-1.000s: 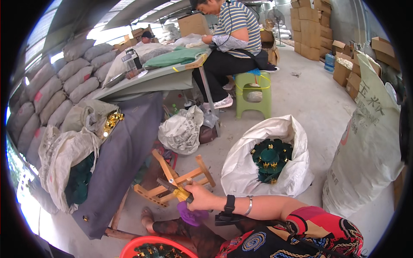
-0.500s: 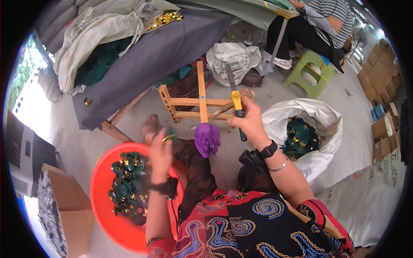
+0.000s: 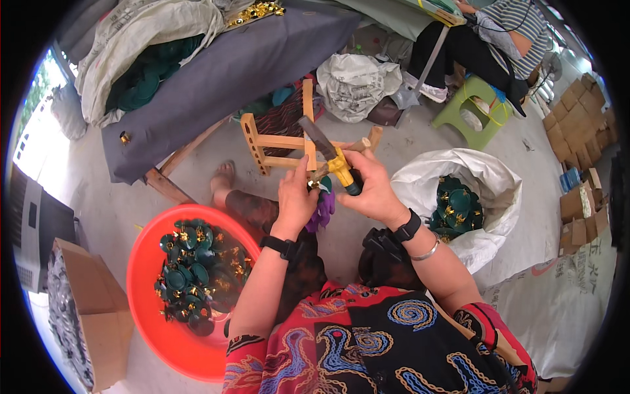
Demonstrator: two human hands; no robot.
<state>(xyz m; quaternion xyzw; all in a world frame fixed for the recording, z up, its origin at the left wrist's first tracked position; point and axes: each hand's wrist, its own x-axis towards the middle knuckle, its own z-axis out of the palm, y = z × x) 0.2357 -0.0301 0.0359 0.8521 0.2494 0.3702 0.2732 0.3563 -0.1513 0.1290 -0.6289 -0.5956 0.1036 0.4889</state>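
My left hand pinches a small dark-green round piece with a gold fitting, held at the near side of a wooden stand. Wrapped round the yellow-and-black handle of a flat grey-bladed hand tool, my right hand is just beside the left. The tool's blade tilts up and to the left, crossing in front of the stand. A short round wooden stick juts out behind the tool. Purple cloth or a glove hangs below, partly hidden by my left hand.
An orange-red basin of green-and-gold pieces stands at lower left, a white sack of similar pieces at right. A grey-draped table is far left. A person sits on a green stool at far right; a cardboard box stands near left.
My left hand has moved right from above the basin to the stand, carrying the green-and-gold piece. My right hand has shifted slightly left, and the tool now tilts left rather than standing nearly upright.
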